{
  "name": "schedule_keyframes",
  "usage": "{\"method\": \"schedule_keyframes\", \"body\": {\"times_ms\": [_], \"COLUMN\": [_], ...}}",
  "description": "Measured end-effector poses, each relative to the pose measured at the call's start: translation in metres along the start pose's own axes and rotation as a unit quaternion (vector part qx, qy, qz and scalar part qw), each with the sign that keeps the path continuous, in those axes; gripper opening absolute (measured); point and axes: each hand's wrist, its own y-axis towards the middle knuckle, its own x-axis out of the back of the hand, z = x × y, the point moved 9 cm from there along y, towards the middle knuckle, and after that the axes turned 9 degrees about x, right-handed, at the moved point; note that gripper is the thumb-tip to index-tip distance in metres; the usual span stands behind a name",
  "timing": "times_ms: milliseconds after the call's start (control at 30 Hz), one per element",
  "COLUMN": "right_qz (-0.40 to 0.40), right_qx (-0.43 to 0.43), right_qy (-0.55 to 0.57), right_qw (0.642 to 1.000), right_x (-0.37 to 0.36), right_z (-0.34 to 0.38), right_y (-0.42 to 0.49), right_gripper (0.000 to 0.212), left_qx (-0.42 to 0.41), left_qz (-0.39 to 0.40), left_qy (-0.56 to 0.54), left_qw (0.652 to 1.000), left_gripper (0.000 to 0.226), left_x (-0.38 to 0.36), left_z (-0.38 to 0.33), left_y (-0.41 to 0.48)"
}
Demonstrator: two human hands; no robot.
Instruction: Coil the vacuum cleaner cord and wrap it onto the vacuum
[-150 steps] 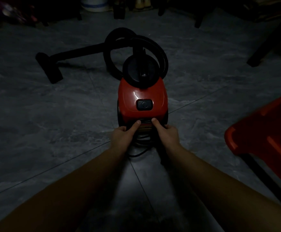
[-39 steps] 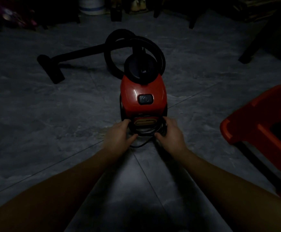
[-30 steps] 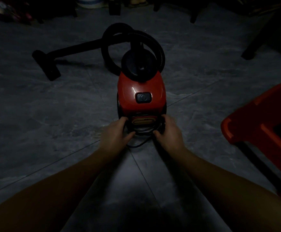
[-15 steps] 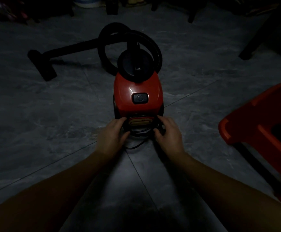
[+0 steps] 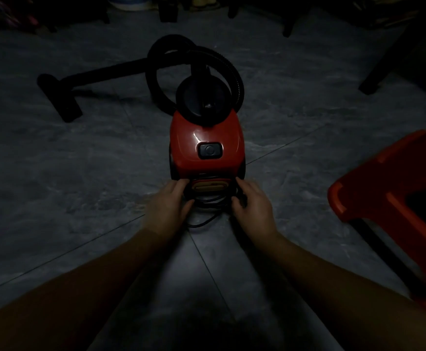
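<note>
A small red canister vacuum (image 5: pixel 206 143) stands on the dark tiled floor in dim light. Its black cord (image 5: pixel 210 201) lies in loops around the rear end, below a yellow panel, and one loose loop trails onto the floor toward me. My left hand (image 5: pixel 167 207) grips the coil's left side, thumb and fingers curled on it. My right hand (image 5: pixel 253 205) grips the coil's right side the same way. The plug is not visible.
The vacuum's black hose (image 5: pixel 228 64) loops behind the body, and its wand and floor nozzle (image 5: pixel 59 98) stretch to the left. A red plastic stool (image 5: pixel 394 198) stands close at the right. Dark furniture legs (image 5: pixel 376 72) stand at the back right.
Five seconds ago both thumbs pressed on top of the rear panel; now both hands sit lower on the coil's sides. Over the last second they have barely shifted.
</note>
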Motion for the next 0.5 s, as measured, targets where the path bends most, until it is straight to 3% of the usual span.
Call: {"method": "schedule_keyframes", "body": {"times_ms": [500], "right_qz": [0.015], "right_qx": [-0.036], "right_qy": [0.024], "right_qw": [0.999], "right_x": [-0.009], "right_z": [0.01], "right_y": [-0.013], "right_gripper": [0.061], "left_qx": [0.009], "left_qz": [0.022], "left_qy": [-0.011], "left_qw": [1.0], "left_gripper": [0.054], "left_x": [0.002], "left_z": [-0.008], "left_y": [-0.016]}}
